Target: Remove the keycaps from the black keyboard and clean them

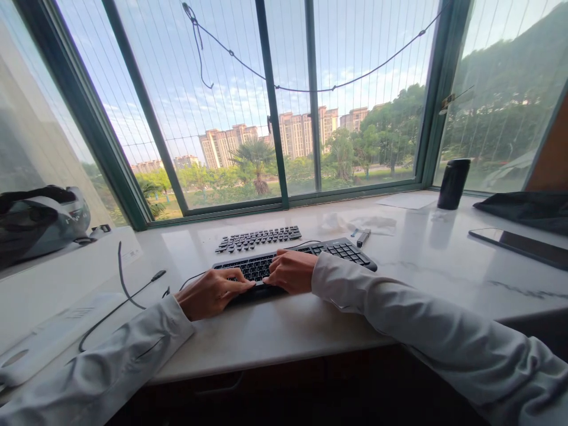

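Observation:
A black keyboard point(350, 251) lies near the front of the white counter. Its number pad at the right carries keys, while its main section looks bare of keycaps. My left hand point(215, 291) is closed, with thumb and forefinger pinched at the keyboard's front edge; whatever is between them is too small to make out. Just right of it, my right hand point(293, 271) rests over the keyboard with fingers curled and the thumb pointing left toward the bottom row. Its fingertips are partly hidden. Behind the keyboard, loose black keycaps point(260, 238) are laid out in rows.
On the counter point(426, 260), a small dark tool point(362, 238) lies near crumpled clear plastic point(339, 223). A black tumbler point(454, 184) and a tablet point(523, 245) stand at the right. At left are a cable point(119, 305), a white box point(53, 284) and a dark headset-like object point(48, 216).

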Demonstrator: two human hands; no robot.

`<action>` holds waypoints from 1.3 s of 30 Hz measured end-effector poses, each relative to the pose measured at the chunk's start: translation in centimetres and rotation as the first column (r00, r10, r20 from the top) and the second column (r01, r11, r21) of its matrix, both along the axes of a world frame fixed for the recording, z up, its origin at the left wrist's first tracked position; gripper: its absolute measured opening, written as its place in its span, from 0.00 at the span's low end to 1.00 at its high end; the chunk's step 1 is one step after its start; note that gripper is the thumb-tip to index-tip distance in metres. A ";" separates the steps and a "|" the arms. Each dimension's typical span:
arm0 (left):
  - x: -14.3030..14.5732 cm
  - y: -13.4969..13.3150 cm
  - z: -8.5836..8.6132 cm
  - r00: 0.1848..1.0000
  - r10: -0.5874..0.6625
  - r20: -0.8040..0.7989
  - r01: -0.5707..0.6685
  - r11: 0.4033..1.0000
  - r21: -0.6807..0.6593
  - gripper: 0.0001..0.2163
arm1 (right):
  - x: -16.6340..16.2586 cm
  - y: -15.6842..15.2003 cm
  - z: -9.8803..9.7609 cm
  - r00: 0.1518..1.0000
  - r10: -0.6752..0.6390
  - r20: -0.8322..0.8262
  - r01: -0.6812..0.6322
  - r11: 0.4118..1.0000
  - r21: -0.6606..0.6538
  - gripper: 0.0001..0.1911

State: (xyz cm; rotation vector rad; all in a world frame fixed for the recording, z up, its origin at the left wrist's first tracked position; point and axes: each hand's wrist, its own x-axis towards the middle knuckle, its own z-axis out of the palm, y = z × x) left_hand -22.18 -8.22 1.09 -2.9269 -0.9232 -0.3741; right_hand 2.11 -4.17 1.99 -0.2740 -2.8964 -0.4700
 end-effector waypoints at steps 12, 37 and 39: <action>0.1 -0.5 -0.9 0.998 0.045 -0.044 -0.038 0.988 0.153 0.18 | -0.2 -0.3 -0.3 0.984 -0.141 -0.107 0.137 0.989 -0.047 0.12; 0.0 -0.5 -0.9 0.982 0.123 0.145 -0.120 0.992 -0.026 0.13 | -0.3 0.7 -0.7 0.914 -0.360 -0.189 0.248 0.861 -0.443 0.11; -0.2 -0.5 -0.6 0.993 0.078 0.085 -0.075 0.997 -0.032 0.15 | -0.2 0.7 -0.6 0.927 -0.334 -0.170 0.238 0.876 -0.419 0.10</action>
